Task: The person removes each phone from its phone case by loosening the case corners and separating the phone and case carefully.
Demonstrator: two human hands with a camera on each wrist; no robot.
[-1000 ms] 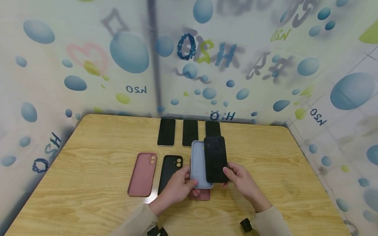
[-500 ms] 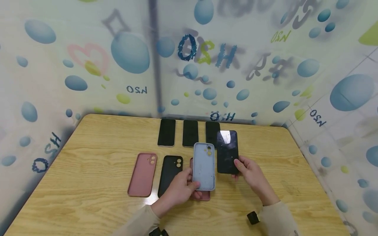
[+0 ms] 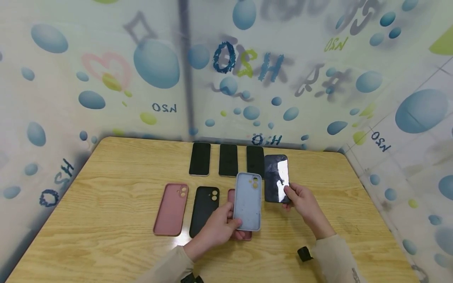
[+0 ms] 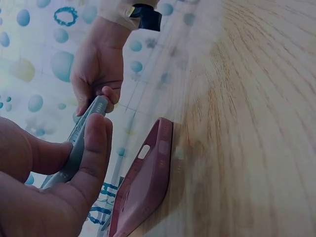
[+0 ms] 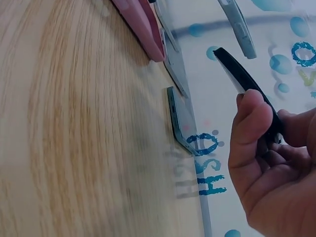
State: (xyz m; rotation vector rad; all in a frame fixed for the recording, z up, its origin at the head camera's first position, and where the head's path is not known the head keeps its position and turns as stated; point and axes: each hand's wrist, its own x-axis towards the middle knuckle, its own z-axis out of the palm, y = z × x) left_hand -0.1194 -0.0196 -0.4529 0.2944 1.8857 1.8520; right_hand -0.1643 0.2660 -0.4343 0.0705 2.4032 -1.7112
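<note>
My left hand (image 3: 219, 226) grips the lower left edge of a light blue phone case (image 3: 247, 202), its hollow side up with the camera cutout at the top. To its right, my right hand (image 3: 306, 206) pinches a dark smartphone (image 3: 273, 177) by its lower right corner, light reflecting off its screen. Case and phone are held apart, above the table. Beneath the blue case lies a pink phone case (image 4: 148, 177), mostly covered in the head view. In the right wrist view, the thumb and fingers clasp the thin phone (image 5: 242, 74) near its end.
On the wooden table (image 3: 106, 188), a pink case (image 3: 171, 210) and a black case (image 3: 203, 208) lie left of my hands. Three dark phones, the left (image 3: 199, 159), middle (image 3: 228, 160) and right (image 3: 254, 159), line the back. A patterned backdrop (image 3: 124, 98) stands behind.
The phone, which overlapped the blue case, has moved right and away from it in my right hand. My left hand has shifted slightly right with the case, baring its hollow side.
</note>
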